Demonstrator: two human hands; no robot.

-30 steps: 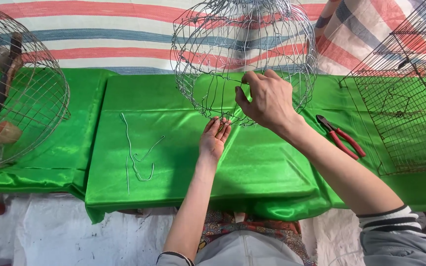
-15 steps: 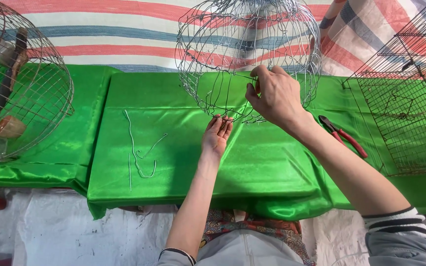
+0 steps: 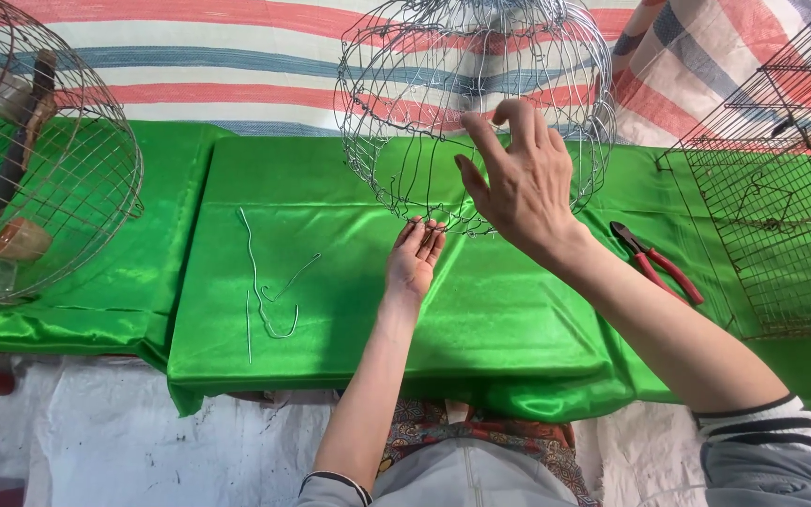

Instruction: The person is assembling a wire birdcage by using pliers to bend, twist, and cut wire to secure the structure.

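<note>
Both hands on the wire frame, over the green cloth.

The frame (image 3: 471, 103), a round half-built wire cage, stands on the cloth (image 3: 349, 310); the right hand (image 3: 518, 183) clasps its near side, fingers spread over the wires, while the left hand (image 3: 413, 258) reaches up and pinches its bottom rim with the fingertips. Loose wires (image 3: 265, 282) lie to the left, red pliers (image 3: 657, 263) to the right, a round cage (image 3: 39, 169) far left, a square cage (image 3: 781, 207) far right.
</note>
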